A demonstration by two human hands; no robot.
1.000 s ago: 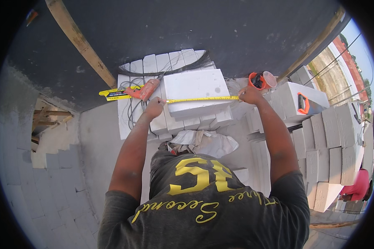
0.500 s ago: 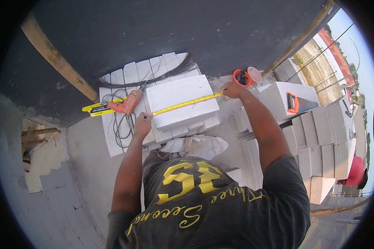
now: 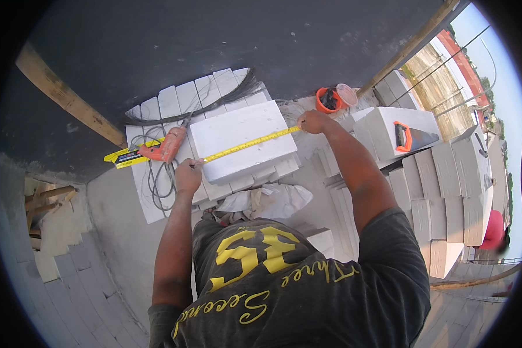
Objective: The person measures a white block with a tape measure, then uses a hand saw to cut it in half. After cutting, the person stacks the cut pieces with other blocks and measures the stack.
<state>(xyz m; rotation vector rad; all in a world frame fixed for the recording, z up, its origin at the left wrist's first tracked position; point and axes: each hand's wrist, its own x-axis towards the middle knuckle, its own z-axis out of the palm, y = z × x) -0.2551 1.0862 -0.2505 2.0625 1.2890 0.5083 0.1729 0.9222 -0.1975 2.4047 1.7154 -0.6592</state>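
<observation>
A yellow tape measure (image 3: 252, 143) is stretched along the top of a white block (image 3: 238, 129), near its front edge. At the block's left end, my left hand (image 3: 188, 176) is closed on the tape's end. Beyond the right end, my right hand (image 3: 314, 122) grips the other end of the tape; the case, if there, is hidden in the fist. The block rests on a layer of similar white blocks (image 3: 169, 103). Left of it lies an orange-red power drill (image 3: 169, 145) with a grey cord, beside a yellow and black package (image 3: 124, 155).
Thin dark wires (image 3: 220, 107) lie across the blocks at the back. An orange bucket (image 3: 327, 102) stands by the dark wall. On stacked blocks at right lies an orange-handled handsaw (image 3: 414, 139). A crumpled white sack (image 3: 267, 199) lies near my feet. A wooden post (image 3: 69, 98) leans left.
The view has shifted, so the scene sits slightly further left. Both hands still hold the tape stretched over the block, with little visible change in their position.
</observation>
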